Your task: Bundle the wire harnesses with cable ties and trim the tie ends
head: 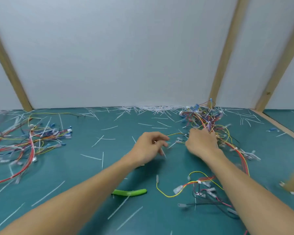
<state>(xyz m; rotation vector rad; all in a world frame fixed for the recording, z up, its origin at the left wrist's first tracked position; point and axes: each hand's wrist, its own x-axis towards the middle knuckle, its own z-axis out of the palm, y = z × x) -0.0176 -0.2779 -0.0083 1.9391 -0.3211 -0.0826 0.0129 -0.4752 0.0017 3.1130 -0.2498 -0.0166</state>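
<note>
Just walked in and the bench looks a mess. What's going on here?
A person is bundling wire harnesses on a green mat. The right hand grips wires at the near end of the tangled pile; the left hand pinches a white cable tie. Green-handled cutters lie unused near the left forearm, and trimmed tie ends litter the mat.

Around the green-handled cutters (pixel 131 192) the mat (pixel 119 133) is open beyond and to their left, strewn only with flat white tie offcuts (pixel 90 156). Right of the cutters a small wire bundle (pixel 199 187) blocks the way; far left lies a wire heap (pixel 24 143), far right-beyond a taller tangle (pixel 204 117).
</note>
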